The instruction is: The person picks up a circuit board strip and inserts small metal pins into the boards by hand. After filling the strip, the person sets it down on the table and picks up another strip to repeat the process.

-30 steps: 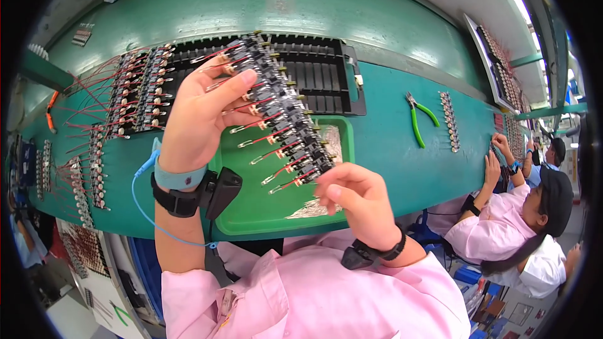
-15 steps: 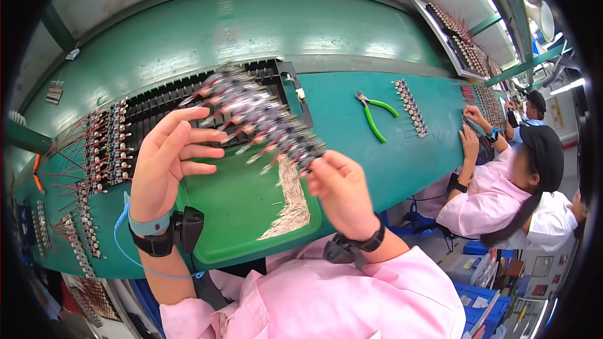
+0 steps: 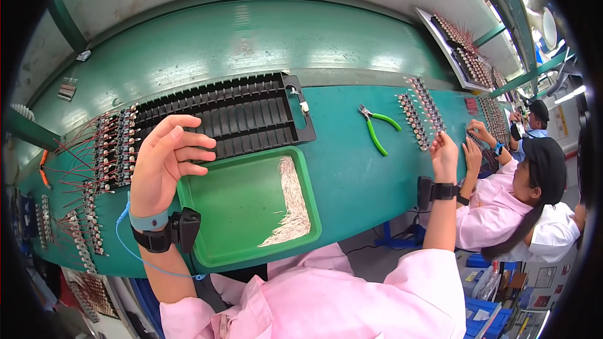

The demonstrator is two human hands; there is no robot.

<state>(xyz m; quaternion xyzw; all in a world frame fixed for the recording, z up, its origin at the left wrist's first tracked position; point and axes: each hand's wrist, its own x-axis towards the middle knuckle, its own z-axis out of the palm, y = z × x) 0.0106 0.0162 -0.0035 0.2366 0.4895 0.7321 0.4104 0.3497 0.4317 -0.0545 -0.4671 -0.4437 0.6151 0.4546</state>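
My right hand [image 3: 445, 150] is closed on the near end of a strip of small metal-and-black components [image 3: 428, 105]. It lies beside a similar component strip [image 3: 412, 120] on the green bench, at the right. My left hand [image 3: 164, 160] hangs over the left part of a black slotted tray [image 3: 251, 129], fingers loosely curled and apart, holding nothing. Just below its fingertips begins a shallow green tray [image 3: 235, 213], with a heap of thin pale cut-off pieces [image 3: 292, 207] along its right side.
Green-handled cutting pliers [image 3: 379, 129] lie right of the black tray. Component rows with red wires [image 3: 114, 144] sit at its left end. A co-worker in pink [image 3: 496, 213] works at the right. A blue cord [image 3: 129, 245] runs from my left wrist.
My right hand has carried the component strip from over the black tray rightward to beside the other strip, uncovering the tray's slots. My left hand has hardly moved.
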